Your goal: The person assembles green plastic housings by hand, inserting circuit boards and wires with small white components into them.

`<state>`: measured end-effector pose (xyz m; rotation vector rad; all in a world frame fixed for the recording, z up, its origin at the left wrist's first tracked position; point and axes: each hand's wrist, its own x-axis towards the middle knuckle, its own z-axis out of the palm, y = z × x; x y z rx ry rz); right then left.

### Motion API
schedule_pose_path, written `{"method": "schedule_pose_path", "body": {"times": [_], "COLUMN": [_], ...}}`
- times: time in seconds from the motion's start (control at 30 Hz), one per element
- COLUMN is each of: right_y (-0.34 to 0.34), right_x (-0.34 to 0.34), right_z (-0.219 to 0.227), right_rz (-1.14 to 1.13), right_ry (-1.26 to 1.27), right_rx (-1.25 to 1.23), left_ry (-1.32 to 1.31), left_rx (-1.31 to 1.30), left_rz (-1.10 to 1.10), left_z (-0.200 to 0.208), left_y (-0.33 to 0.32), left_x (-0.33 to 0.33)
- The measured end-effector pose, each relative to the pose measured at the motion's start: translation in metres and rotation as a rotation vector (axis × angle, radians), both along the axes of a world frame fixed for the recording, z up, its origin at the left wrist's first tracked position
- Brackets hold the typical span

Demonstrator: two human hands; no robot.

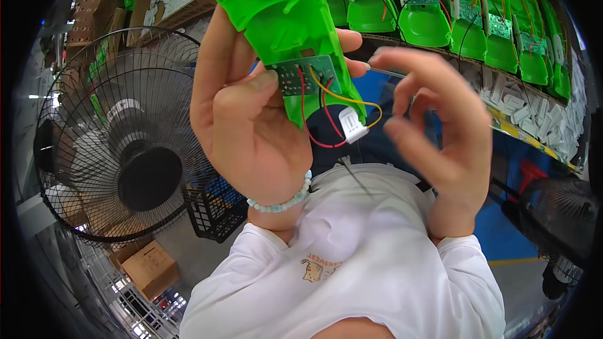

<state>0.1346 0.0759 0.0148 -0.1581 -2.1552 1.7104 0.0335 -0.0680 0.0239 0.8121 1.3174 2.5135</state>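
A bright green plastic housing (pixel 282 0) is gripped in my left hand (pixel 245 100), its hollow inner side facing up. My left thumb presses on the edge of a small green circuit board (pixel 308 75) seated near the housing's lower end. Red, black and yellow wires loop from the board, and a small white plastic piece (pixel 353 127) sits where they come together. A thin dark strand (pixel 355 176), blurred, hangs below it. Just right of the housing, my right hand (pixel 440 119) is raised with thumb and fingers apart, slightly smeared by motion, with nothing visible in it.
Several similar green housings (pixel 424 25) with boards and wires stand in a row at the far right. Beneath them lie many loose white parts (pixel 527 110). A large black fan (pixel 119 138) stands at left, near a black crate (pixel 217 207) and a cardboard box (pixel 151 269).
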Motion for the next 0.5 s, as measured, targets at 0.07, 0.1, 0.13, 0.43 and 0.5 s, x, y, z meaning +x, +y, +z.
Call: {"method": "schedule_pose_path", "body": {"times": [0.07, 0.1, 0.13, 0.43, 0.5], "right_y": [0.002, 0.001, 0.001, 0.005, 0.012], "right_x": [0.002, 0.002, 0.002, -0.009, -0.016], "right_z": [-0.010, -0.014, -0.017, -0.032, -0.027], "right_rz": [0.187, 0.273, 0.333, -0.328, -0.230], "right_ry": [0.031, 0.041, 0.033, 0.614, 0.577], "right_rx": [0.080, 0.123, 0.122, 0.535, 0.519], "left_ry": [0.004, -0.039, -0.086, -0.047, -0.063], "left_rx": [-0.023, -0.004, 0.016, -0.057, -0.048], "left_rz": [-0.016, -0.089, -0.161, -0.049, -0.056], "left_z": [0.007, 0.009, 0.009, -0.009, -0.011], "left_y": [-0.004, -0.006, -0.008, -0.012, -0.011], "left_x": [-0.002, -0.003, -0.004, 0.010, 0.008]}}
